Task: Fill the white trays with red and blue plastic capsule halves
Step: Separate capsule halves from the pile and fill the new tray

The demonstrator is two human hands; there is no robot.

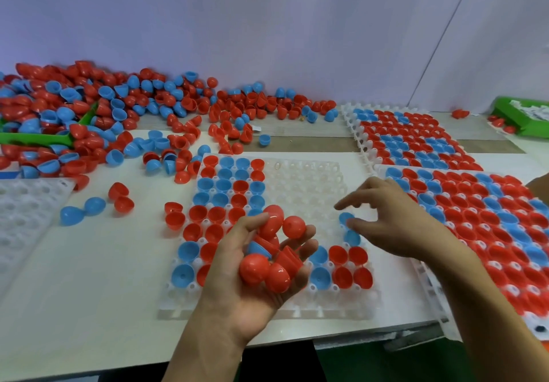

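A white tray (306,182) lies in front of me, partly filled with red and blue capsule halves; its upper right cells stand bare. My left hand (255,280) is palm up over the tray's lower middle and cups a handful of capsule halves (267,251), mostly red with a blue one among them. My right hand (386,221) hovers over the tray's right side with fingers spread and loosely bent, holding nothing. A blue half (346,218) sits in a cell just under its fingertips.
A big heap of loose red and blue halves (104,114) covers the far left, over a green bin (35,138). Two full trays (475,218) (410,138) lie to the right. Another bare white tray (26,212) lies at left. A green box (523,114) stands far right.
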